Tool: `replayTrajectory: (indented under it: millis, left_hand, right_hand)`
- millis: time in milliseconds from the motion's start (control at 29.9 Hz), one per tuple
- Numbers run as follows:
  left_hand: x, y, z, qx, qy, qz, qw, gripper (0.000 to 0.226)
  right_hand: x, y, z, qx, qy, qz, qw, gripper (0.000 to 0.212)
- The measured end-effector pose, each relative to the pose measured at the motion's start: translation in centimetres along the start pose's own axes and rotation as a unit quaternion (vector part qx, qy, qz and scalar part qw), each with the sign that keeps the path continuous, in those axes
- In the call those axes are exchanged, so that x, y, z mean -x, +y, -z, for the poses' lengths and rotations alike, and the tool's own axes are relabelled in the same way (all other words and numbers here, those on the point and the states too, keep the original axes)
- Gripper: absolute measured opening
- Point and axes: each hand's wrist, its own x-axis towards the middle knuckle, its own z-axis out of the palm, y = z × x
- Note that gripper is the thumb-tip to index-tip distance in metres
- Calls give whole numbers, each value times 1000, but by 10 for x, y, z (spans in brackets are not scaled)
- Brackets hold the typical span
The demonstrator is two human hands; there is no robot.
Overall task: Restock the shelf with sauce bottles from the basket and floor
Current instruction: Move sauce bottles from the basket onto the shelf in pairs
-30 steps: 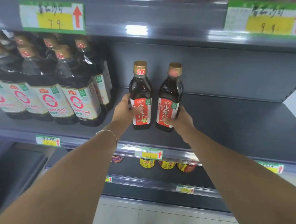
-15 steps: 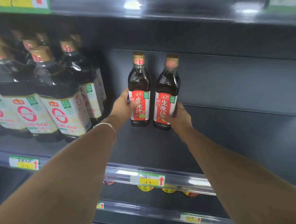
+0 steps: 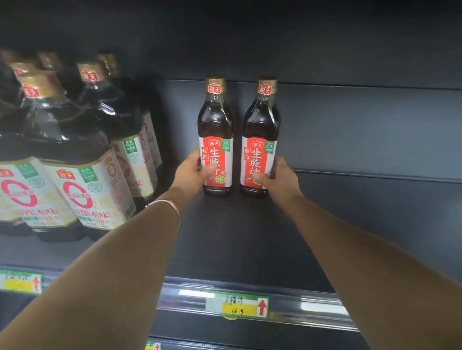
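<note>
Two dark sauce bottles with red labels and gold caps stand upright side by side at the back of the dark grey shelf (image 3: 255, 241). My left hand (image 3: 190, 172) grips the left sauce bottle (image 3: 216, 127) low on its label, thumb across the front. My right hand (image 3: 278, 176) grips the right sauce bottle (image 3: 262, 127) near its base, fingers curled round its right side. Both bottle bases sit on the shelf board. No basket or floor shows in the head view.
Several large dark bottles with white labels (image 3: 88, 156) crowd the shelf's left part, close to my left forearm. Bare shelf board stretches to the right of the two bottles. A yellow-green price tag (image 3: 236, 304) hangs on the front rail.
Both hands have pushed the two bottles deeper toward the shelf's back wall. The right bottle now stands upright instead of tilted. The camera has moved closer and lower.
</note>
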Motion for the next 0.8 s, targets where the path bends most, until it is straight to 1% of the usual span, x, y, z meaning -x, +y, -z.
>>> replayTrajectory:
  millis: [201, 368, 469, 536, 636, 670, 736, 803]
  left_hand:
    - [0, 6, 0, -4, -1, 12, 1000, 37]
    - [-1, 8, -6, -37, 36, 6, 999, 36]
    - [-2, 10, -7, -42, 38, 12, 998, 38]
    - [-1, 10, -7, -60, 29, 13, 998, 43]
    - [7, 12, -6, -70, 21, 22, 997, 65]
    - [11, 13, -5, -82, 29, 26, 996, 69]
    - [22, 18, 0, -131, 44, 19, 990, 61]
    - [31, 22, 6, -209, 40, 0, 977, 44]
  right_hand:
    - [0, -1, -2, 16, 11, -10, 1000, 43]
    - [1, -5, -1, 25, 5, -22, 999, 41]
    - [0, -7, -1, 29, 1, -32, 999, 43]
    - [2, -7, -2, 30, -3, -43, 999, 51]
    - [11, -8, -1, 40, -1, -87, 995, 81]
    - [16, -9, 0, 61, 3, -98, 993, 85]
    - [29, -18, 3, 104, 10, -106, 989, 84]
    - [40, -27, 4, 128, 19, -107, 986, 73]
